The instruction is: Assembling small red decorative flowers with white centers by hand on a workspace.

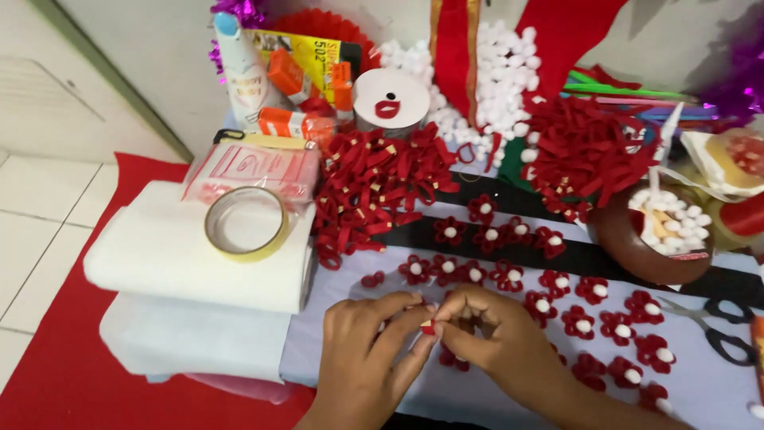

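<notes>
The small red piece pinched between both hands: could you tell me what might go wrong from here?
The small red piece is held only by the fingertips of the left hand and right hand, so it could slip. The hands work right over the finished red flowers, which a wrist could scatter. The scissors lie close to the right forearm and might get knocked.

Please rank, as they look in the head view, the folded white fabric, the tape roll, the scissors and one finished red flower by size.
1. folded white fabric
2. tape roll
3. scissors, close to the roll, so unsure
4. finished red flower
</notes>
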